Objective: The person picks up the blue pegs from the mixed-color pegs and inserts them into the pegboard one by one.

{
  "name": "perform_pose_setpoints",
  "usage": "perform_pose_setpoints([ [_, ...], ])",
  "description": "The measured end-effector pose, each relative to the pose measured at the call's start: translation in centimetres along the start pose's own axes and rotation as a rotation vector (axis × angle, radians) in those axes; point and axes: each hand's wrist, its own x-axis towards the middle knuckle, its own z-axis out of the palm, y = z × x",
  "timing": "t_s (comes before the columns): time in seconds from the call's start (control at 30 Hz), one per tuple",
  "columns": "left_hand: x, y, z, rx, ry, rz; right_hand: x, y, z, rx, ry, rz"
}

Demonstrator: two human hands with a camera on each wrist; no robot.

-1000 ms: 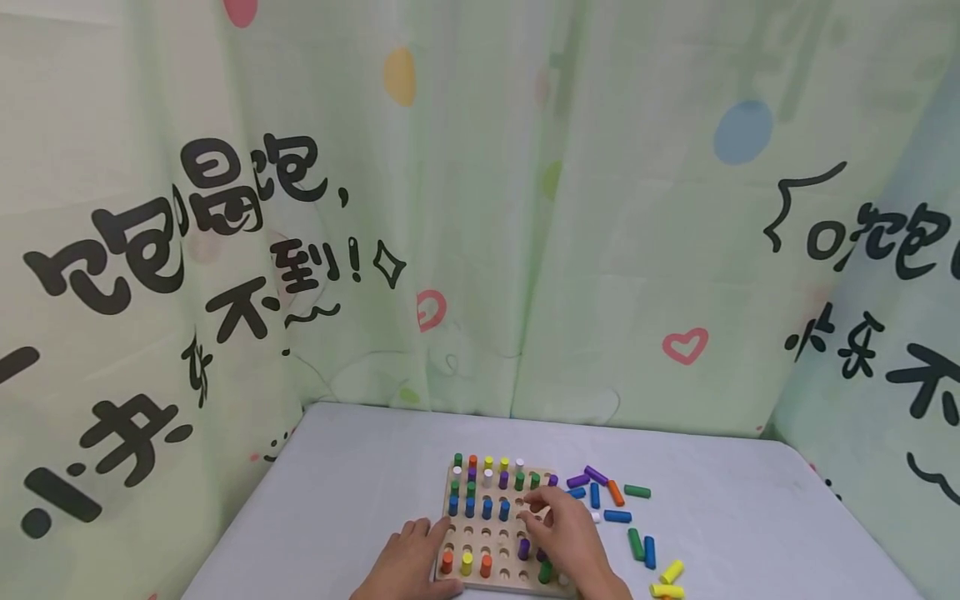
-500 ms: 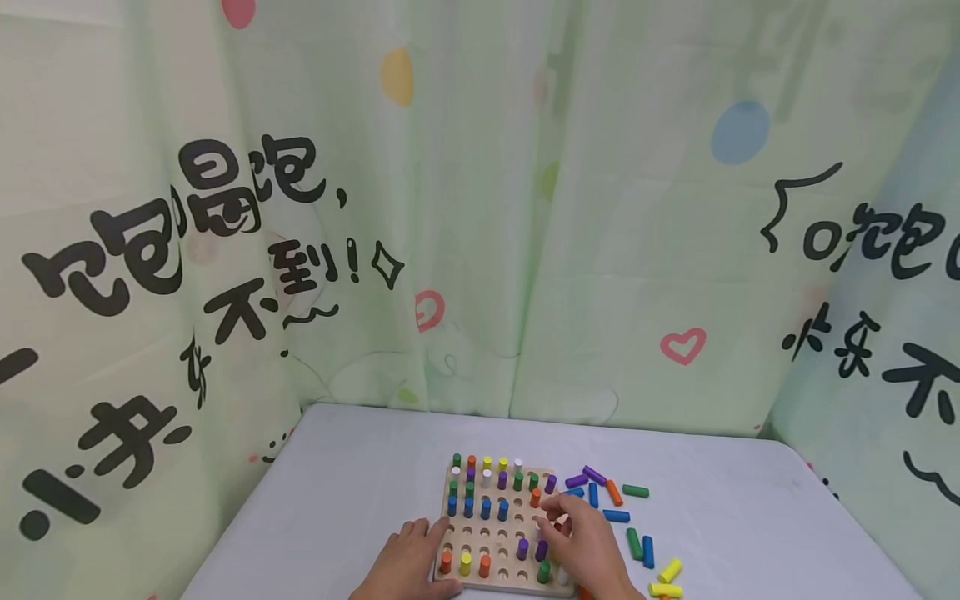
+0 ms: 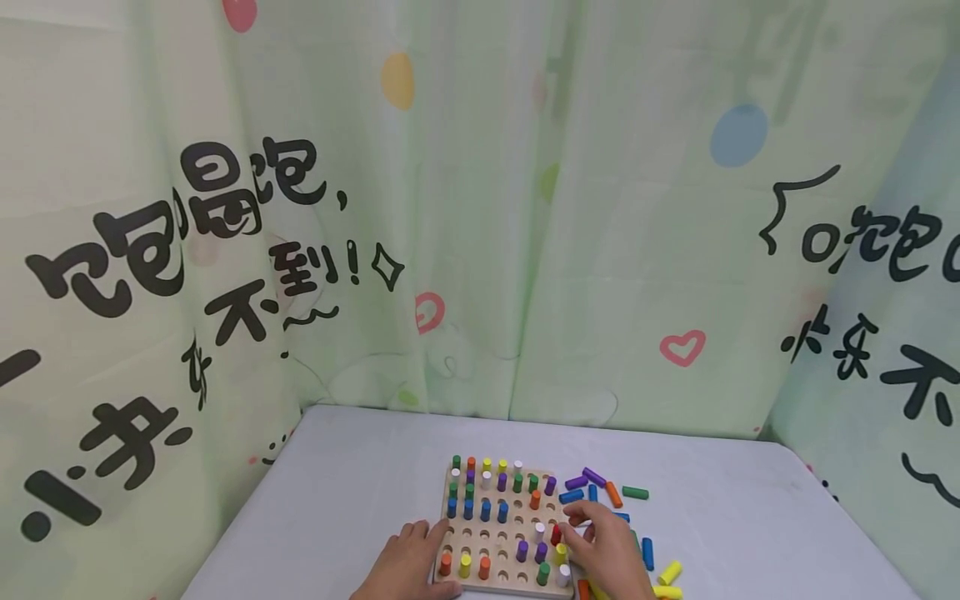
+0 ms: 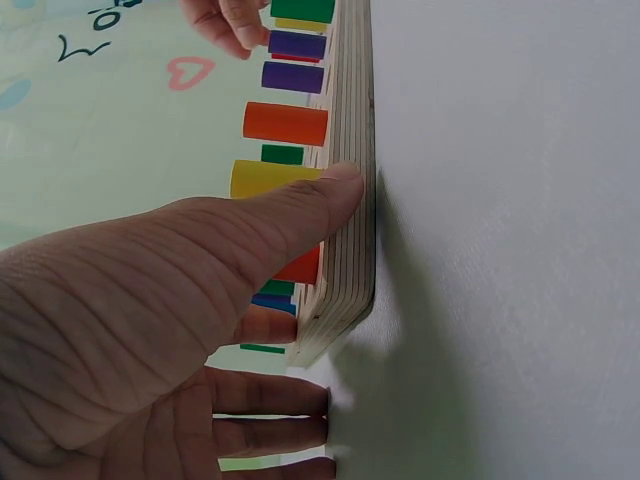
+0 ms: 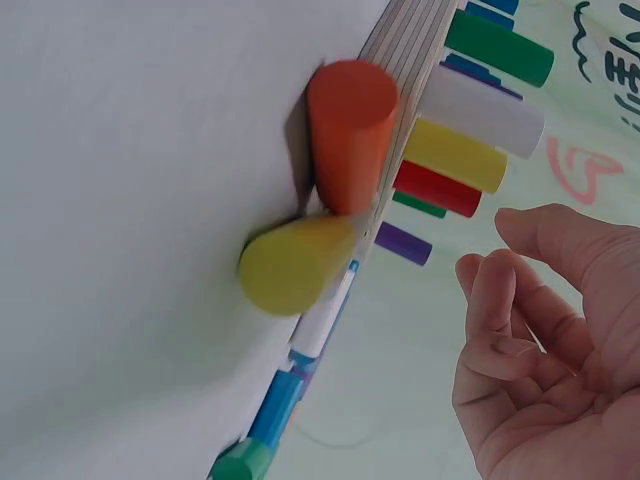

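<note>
A wooden peg board (image 3: 492,547) with coloured pegs stands on the table. My left hand (image 3: 405,562) rests at its front left corner; in the left wrist view the thumb of that hand (image 4: 150,310) presses the board's edge (image 4: 350,230), beside a yellow peg (image 4: 270,178). My right hand (image 3: 609,552) is at the board's right edge, near an upright red peg (image 3: 556,535). In the right wrist view, the thumb and fingers of this hand (image 5: 560,340) are bent with a gap between them, holding nothing, beside the red peg (image 5: 438,188). An orange peg (image 3: 536,500) stands farther back.
Loose pegs lie right of the board, including purple (image 3: 577,482), green (image 3: 635,492), blue (image 3: 648,553) and yellow (image 3: 671,572) ones. By the board's right side are an orange peg (image 5: 352,130) and a yellow peg (image 5: 290,268). A printed curtain (image 3: 480,250) surrounds the table (image 3: 360,467).
My right hand has moved right from above the board's holes, uncovering the upright orange peg, then white, red and yellow pegs near the right edge. My left hand has stayed in place.
</note>
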Motion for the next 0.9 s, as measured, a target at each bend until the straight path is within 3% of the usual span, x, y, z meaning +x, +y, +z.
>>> perform_pose_setpoints([
  [0.9,0.0,-0.2,0.3,0.026,0.010,0.031,0.5,3.7,-1.4,-0.042,0.089,0.053],
])
